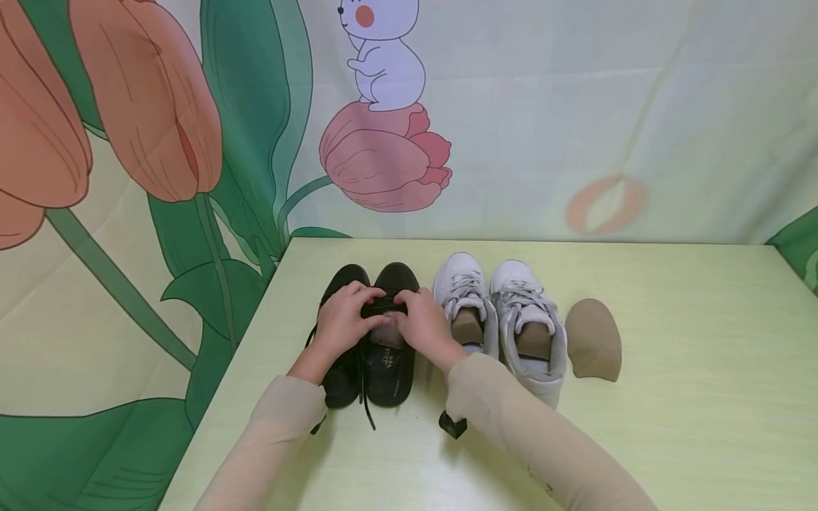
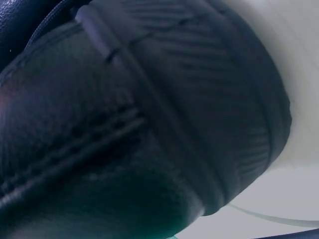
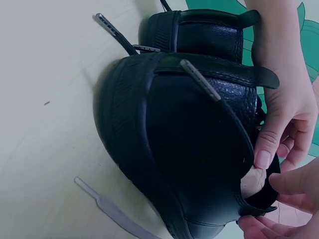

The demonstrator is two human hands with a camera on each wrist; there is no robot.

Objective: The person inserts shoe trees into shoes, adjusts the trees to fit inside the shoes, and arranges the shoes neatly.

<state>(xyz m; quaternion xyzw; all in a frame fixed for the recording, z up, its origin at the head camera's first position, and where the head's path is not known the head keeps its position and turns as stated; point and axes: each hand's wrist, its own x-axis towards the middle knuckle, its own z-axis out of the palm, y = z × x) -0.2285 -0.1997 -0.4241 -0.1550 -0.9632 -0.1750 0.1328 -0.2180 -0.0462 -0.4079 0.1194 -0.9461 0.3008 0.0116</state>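
Two black lace-up leather shoes stand side by side, toes away from me. Both hands work at the opening of the right black shoe (image 1: 390, 376). My left hand (image 1: 345, 319) reaches over the left black shoe (image 1: 341, 383), fingers curled at the tongue. In the right wrist view its thumb touches a light tan piece (image 3: 253, 183) inside the opening. My right hand (image 1: 424, 323) pinches the opening's edge from the other side. Part of the tan piece is hidden by the hands. Black leather and a ridged sole (image 2: 209, 94) fill the left wrist view.
To the right stand two white sneakers (image 1: 546, 387), each with a brown insert (image 1: 533, 341) in its opening. Another brown insert (image 1: 593, 339) lies flat on the table (image 1: 703, 397) beside them. Loose black laces (image 1: 369, 411) trail behind the black shoes. A printed flower backdrop (image 1: 511, 142) rises behind.
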